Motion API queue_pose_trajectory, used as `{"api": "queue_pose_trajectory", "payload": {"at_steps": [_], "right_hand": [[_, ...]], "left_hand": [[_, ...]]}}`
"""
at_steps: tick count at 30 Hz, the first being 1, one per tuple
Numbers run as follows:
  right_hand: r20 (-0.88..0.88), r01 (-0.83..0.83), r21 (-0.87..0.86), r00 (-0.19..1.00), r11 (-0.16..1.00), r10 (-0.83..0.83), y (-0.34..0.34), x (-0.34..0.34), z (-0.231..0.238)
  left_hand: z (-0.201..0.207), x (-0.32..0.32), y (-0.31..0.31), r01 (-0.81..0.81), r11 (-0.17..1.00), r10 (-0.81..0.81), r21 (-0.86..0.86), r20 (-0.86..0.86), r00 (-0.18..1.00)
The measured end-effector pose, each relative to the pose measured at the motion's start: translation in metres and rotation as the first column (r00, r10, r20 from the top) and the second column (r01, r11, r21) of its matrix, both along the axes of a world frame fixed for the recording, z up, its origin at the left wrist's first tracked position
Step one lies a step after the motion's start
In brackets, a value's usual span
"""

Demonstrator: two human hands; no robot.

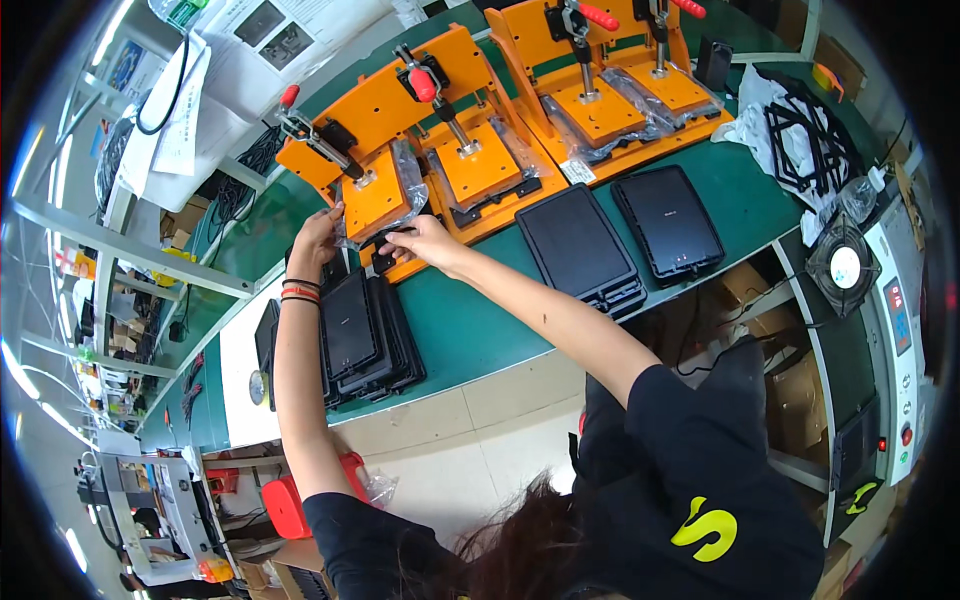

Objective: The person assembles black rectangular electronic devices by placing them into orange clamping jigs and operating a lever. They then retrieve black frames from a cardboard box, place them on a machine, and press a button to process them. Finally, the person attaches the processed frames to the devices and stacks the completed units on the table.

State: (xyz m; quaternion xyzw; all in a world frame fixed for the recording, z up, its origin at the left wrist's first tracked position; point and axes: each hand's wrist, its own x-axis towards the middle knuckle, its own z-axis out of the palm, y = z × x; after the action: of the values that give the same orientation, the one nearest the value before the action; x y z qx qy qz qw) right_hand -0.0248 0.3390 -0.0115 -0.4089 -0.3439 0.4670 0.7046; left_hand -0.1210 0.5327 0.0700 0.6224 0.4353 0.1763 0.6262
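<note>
Both hands are in at the near left of the orange fixture (pixel 345 103); the left hand (pixel 318 232) is up against the left side of the end pressing plate (pixel 388 192), fingers bent, and whether they grip anything I cannot tell; the right hand (pixel 425 243) is at the plate's front edge, fingers curled narrow beside the clear film (pixel 412 172), its exact hold hidden from this angle; the plate sits under the leftmost toggle clamp (pixel 322 140), film sticking out around it; just below the hands, a stack of black cases (pixel 352 325) lies on the green table (pixel 465 325); over to the right, two more piles, the nearer one (pixel 577 242) and the farther one (pixel 668 222), lie before a second orange fixture (pixel 525 45) with its own red-handled clamps!
</note>
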Motion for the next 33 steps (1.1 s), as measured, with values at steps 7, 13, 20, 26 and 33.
{"api": "queue_pose_trajectory", "payload": {"at_steps": [7,13,20,26,33], "right_hand": [[-0.054,0.118,0.036,0.992,0.992,-0.116,0.008,-0.007,-0.011],[-0.163,0.211,0.049,0.966,0.976,-0.200,0.018,-0.010,-0.023],[-0.196,0.210,-0.047,0.957,0.977,-0.215,0.011,-0.015,-0.024],[-0.258,0.202,-0.086,0.941,0.976,-0.218,0.017,-0.024,-0.024],[-0.291,0.173,-0.120,0.935,0.978,-0.201,0.019,-0.022,-0.028]], "left_hand": [[-0.022,0.002,0.017,-0.003,0.993,-0.011,0.116,0.124,0.992],[-0.027,0.012,0.021,-0.008,0.999,-0.001,0.047,0.205,0.979],[-0.024,0.011,-0.003,-0.071,0.973,0.145,-0.221,0.342,0.928],[-0.031,0.001,0.003,0.078,0.830,0.214,-0.552,0.444,0.870],[-0.055,0.009,0.005,0.208,0.823,0.221,-0.529,0.634,0.741]]}}
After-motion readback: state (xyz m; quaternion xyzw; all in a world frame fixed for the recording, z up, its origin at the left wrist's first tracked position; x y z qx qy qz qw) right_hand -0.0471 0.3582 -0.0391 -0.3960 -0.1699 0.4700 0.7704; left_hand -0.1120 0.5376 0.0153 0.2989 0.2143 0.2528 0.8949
